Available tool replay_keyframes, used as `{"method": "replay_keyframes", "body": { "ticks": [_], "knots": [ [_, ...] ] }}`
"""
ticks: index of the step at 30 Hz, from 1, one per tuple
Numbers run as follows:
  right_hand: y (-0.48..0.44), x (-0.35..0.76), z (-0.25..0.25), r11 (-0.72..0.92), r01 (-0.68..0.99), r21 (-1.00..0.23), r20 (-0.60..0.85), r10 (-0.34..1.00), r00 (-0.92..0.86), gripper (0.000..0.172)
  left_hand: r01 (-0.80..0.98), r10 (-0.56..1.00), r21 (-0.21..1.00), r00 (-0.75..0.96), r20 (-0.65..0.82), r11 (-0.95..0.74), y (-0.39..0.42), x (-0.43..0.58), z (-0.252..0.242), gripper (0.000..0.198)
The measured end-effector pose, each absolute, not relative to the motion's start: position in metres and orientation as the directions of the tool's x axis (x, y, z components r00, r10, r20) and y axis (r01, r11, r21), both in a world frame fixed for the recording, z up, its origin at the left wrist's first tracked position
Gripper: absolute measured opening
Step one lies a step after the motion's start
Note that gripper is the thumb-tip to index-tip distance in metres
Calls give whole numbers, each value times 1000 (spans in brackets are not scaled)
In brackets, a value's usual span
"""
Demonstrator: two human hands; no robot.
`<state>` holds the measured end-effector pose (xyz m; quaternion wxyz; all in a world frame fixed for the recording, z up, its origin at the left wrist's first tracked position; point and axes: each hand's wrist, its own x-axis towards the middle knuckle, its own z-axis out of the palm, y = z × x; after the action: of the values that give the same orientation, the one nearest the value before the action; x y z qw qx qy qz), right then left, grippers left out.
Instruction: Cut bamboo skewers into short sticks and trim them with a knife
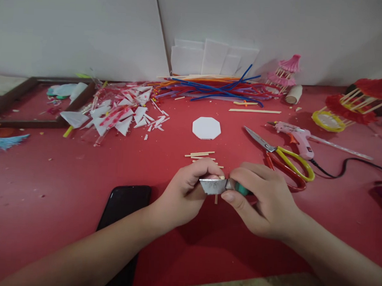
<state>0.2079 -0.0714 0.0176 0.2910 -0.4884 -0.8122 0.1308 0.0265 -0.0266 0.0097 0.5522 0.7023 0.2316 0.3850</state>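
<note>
My right hand is closed round the green handle of a craft knife, its broad blade pointing left. My left hand pinches a thin wooden stick, whose pale upper end shows by the blade's top edge and whose lower part hangs below the blade. Just beyond my hands, several short cut sticks lie on the red table. A white octagonal piece lies flat farther back.
Scissors and a pink glue gun with a cable lie right. A black phone lies under my left forearm. Scraps, pipe cleaners, a frame and stick models stand or lie toward the back.
</note>
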Motion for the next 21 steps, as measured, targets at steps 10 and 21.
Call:
{"method": "replay_keyframes", "body": {
  "ticks": [10,21],
  "knots": [
    [-71,210,21,526,698,-486,381,846,-372,27,-133,696,900,590,408,-415,-26,22,9,27],
    [-62,220,25,467,786,-404,382,867,-319,30,-156,747,930,558,361,-333,-27,24,6,10]
  ]
}}
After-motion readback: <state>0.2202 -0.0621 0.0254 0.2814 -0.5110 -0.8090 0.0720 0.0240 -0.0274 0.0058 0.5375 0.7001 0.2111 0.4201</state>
